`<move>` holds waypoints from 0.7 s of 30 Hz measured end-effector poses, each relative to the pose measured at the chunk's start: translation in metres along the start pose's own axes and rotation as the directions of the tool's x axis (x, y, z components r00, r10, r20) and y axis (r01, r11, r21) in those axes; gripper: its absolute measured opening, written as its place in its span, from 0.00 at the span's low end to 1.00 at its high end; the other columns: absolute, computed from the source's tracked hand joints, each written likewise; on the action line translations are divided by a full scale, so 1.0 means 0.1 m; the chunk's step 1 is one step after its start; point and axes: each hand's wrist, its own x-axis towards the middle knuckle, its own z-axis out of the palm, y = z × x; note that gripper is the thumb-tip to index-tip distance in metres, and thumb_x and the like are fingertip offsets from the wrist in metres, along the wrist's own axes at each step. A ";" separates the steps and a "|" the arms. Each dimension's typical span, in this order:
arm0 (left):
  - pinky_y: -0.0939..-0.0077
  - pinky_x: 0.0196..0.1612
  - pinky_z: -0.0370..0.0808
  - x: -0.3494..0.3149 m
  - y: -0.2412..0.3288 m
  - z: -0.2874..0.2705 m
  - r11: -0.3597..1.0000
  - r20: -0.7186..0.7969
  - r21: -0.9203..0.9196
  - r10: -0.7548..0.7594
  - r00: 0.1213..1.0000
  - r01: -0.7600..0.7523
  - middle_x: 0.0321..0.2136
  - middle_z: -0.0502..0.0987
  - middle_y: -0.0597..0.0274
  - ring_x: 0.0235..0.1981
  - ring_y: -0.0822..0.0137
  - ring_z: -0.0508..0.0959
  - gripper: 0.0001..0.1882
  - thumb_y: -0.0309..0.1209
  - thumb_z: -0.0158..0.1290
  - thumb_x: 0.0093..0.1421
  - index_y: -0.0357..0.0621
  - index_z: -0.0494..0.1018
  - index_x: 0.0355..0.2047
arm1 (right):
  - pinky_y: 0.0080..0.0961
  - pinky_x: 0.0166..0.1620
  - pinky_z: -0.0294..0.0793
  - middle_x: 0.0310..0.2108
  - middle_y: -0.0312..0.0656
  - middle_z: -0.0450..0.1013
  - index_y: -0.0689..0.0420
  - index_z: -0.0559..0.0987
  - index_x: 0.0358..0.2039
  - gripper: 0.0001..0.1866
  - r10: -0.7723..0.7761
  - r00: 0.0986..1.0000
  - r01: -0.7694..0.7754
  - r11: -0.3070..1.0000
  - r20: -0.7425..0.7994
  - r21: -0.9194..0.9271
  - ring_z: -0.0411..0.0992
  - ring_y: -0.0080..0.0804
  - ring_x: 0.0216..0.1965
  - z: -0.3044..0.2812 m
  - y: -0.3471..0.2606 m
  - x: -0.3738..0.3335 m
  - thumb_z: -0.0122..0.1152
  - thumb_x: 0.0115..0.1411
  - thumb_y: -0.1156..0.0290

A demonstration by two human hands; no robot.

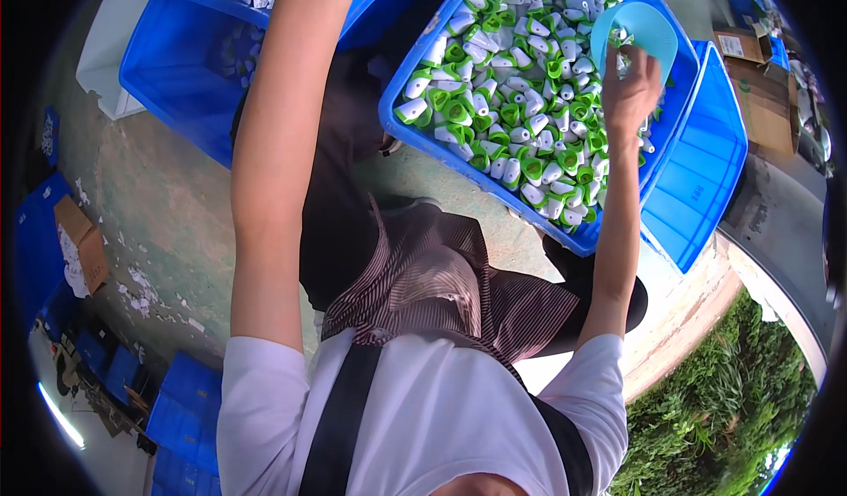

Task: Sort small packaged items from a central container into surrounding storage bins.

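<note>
My left forearm point(287, 134) reaches up past the top edge, so the left hand is out of view. On the right, my right hand point(631, 90) dips into a light-blue plastic bowl point(662, 33), its fingers curled and slightly blurred. Small white, green and silvery pieces point(621, 37) lie by the fingertips; what the fingers hold is hard to make out. The bowl rests tilted on a heap of small white-and-green plastic parts point(529, 99). These fill a large blue tub point(494, 191) in front of me.
Left of the tub, a blue bin point(172, 72) holds a few similar parts, with a blue tray point(207, 0) of small pieces above it. A blue lid or crate point(697, 178) stands against the tub's right side. Cardboard boxes point(763, 99) sit far right; another box point(81, 244) is at left.
</note>
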 end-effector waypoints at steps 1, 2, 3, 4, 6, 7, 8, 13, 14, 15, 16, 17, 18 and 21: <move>0.51 0.50 0.74 -0.04 0.24 0.10 0.890 -0.114 -0.304 -0.387 0.915 0.338 0.45 0.73 0.54 0.47 0.51 0.72 0.20 0.41 0.33 0.69 0.40 0.69 0.46 | 0.44 0.46 0.67 0.34 0.42 0.76 0.52 0.76 0.38 0.18 0.020 0.986 -0.049 0.984 0.165 0.172 0.73 0.44 0.39 0.03 -0.05 -0.11 0.63 0.54 0.53; 0.52 0.51 0.73 -0.07 0.37 0.14 0.594 -0.100 -0.597 -0.722 0.685 0.539 0.48 0.72 0.50 0.49 0.48 0.71 0.21 0.41 0.33 0.69 0.38 0.68 0.47 | 0.44 0.47 0.67 0.32 0.41 0.76 0.52 0.76 0.35 0.16 0.022 0.971 -0.053 0.991 0.238 0.125 0.74 0.43 0.37 0.09 -0.26 -0.22 0.63 0.54 0.54; 0.52 0.51 0.73 -0.09 0.29 0.09 0.596 -0.100 -0.597 -0.719 0.688 0.536 0.48 0.72 0.50 0.49 0.48 0.71 0.21 0.41 0.33 0.69 0.38 0.68 0.47 | 0.43 0.47 0.67 0.30 0.40 0.77 0.52 0.77 0.33 0.15 0.023 0.952 -0.049 0.996 0.305 0.078 0.75 0.41 0.35 0.16 -0.48 -0.30 0.64 0.53 0.55; 0.55 0.50 0.74 -0.09 0.07 0.01 0.842 -0.069 -0.292 -0.491 0.868 0.454 0.46 0.72 0.47 0.48 0.48 0.72 0.21 0.40 0.35 0.69 0.34 0.67 0.46 | 0.42 0.46 0.68 0.28 0.40 0.77 0.52 0.77 0.31 0.15 -0.045 0.962 0.044 0.999 0.268 0.010 0.75 0.41 0.33 0.27 -0.54 -0.38 0.64 0.53 0.55; 0.64 0.46 0.77 0.04 -0.27 -0.16 0.944 -0.040 0.177 -0.277 0.960 0.280 0.42 0.71 0.41 0.43 0.50 0.74 0.20 0.36 0.41 0.67 0.24 0.66 0.42 | 0.39 0.46 0.68 0.25 0.40 0.77 0.54 0.78 0.28 0.13 -0.056 0.952 0.085 0.993 0.301 -0.087 0.76 0.40 0.32 0.57 -0.51 -0.51 0.64 0.53 0.56; 0.67 0.42 0.78 -0.04 -0.48 -0.25 0.910 0.019 0.319 -0.285 0.958 0.264 0.38 0.73 0.44 0.37 0.55 0.76 0.17 0.34 0.44 0.66 0.25 0.68 0.39 | 0.39 0.46 0.68 0.25 0.40 0.77 0.54 0.78 0.28 0.13 -0.053 0.951 0.083 0.993 0.306 -0.086 0.76 0.40 0.32 0.61 -0.49 -0.55 0.64 0.53 0.56; 0.71 0.37 0.77 -0.10 -0.66 -0.32 0.851 0.083 0.421 -0.382 0.920 0.315 0.32 0.75 0.50 0.31 0.59 0.76 0.14 0.33 0.47 0.64 0.31 0.71 0.35 | 0.38 0.44 0.69 0.25 0.41 0.76 0.54 0.78 0.29 0.12 -0.028 0.971 0.020 0.999 0.237 0.036 0.76 0.40 0.30 0.59 -0.49 -0.53 0.64 0.52 0.59; 0.77 0.20 0.71 -0.72 -1.48 -0.56 0.042 0.059 0.998 -0.509 0.859 -0.043 0.18 0.73 0.59 0.17 0.68 0.74 0.25 0.51 0.52 0.60 0.37 0.73 0.24 | 0.20 0.26 0.68 0.21 0.35 0.73 0.58 0.78 0.30 0.03 0.061 0.994 -0.106 0.717 0.090 0.689 0.69 0.20 0.21 -0.06 -0.81 -0.33 0.63 0.56 0.73; 0.77 0.21 0.70 -0.84 -1.50 -0.60 0.138 0.033 0.989 -0.537 0.843 0.049 0.19 0.73 0.60 0.17 0.70 0.73 0.23 0.48 0.53 0.60 0.37 0.73 0.25 | 0.17 0.26 0.66 0.20 0.33 0.70 0.61 0.76 0.31 0.04 0.027 0.998 -0.057 0.674 0.052 0.737 0.66 0.15 0.21 -0.13 -0.88 -0.32 0.60 0.60 0.74; 0.77 0.21 0.70 -0.92 -1.53 -0.65 0.227 0.011 0.963 -0.568 0.823 0.144 0.20 0.73 0.61 0.18 0.71 0.71 0.21 0.45 0.55 0.60 0.36 0.73 0.25 | 0.17 0.26 0.66 0.20 0.33 0.70 0.61 0.76 0.31 0.04 0.029 0.998 -0.057 0.675 0.050 0.736 0.66 0.15 0.21 -0.17 -0.91 -0.30 0.60 0.60 0.74; 0.77 0.22 0.68 -0.96 -1.54 -0.66 0.393 0.020 0.872 -0.624 0.781 0.292 0.21 0.73 0.64 0.19 0.73 0.70 0.18 0.42 0.55 0.61 0.35 0.75 0.27 | 0.17 0.25 0.65 0.20 0.33 0.70 0.62 0.75 0.33 0.06 0.135 0.985 -0.159 0.510 0.104 0.845 0.66 0.17 0.20 -0.21 -0.94 -0.29 0.59 0.61 0.73; 0.77 0.22 0.68 -0.98 -1.54 -0.66 0.390 0.022 0.874 -0.627 0.779 0.289 0.21 0.73 0.64 0.19 0.73 0.70 0.18 0.42 0.55 0.61 0.35 0.75 0.27 | 0.18 0.24 0.65 0.20 0.34 0.69 0.62 0.73 0.35 0.07 0.227 0.958 -0.241 0.315 0.173 0.918 0.65 0.19 0.20 -0.25 -0.99 -0.27 0.58 0.62 0.71; 0.80 0.26 0.67 -1.00 -1.55 -0.65 0.427 0.089 0.878 -0.589 0.803 0.216 0.24 0.74 0.65 0.22 0.75 0.69 0.18 0.42 0.54 0.62 0.37 0.76 0.32 | 0.18 0.23 0.65 0.22 0.36 0.69 0.63 0.69 0.39 0.11 0.300 0.888 -0.380 0.050 0.349 0.924 0.66 0.21 0.20 -0.34 -1.05 -0.24 0.57 0.63 0.69; 0.78 0.26 0.67 -1.01 -1.59 -0.65 0.466 0.341 0.879 -0.459 0.820 -0.105 0.24 0.76 0.68 0.23 0.77 0.70 0.17 0.43 0.52 0.63 0.41 0.79 0.34 | 0.19 0.22 0.66 0.22 0.38 0.70 0.63 0.67 0.40 0.12 0.229 0.801 -0.541 -0.114 0.552 0.833 0.67 0.23 0.20 -0.34 -1.10 -0.19 0.56 0.63 0.69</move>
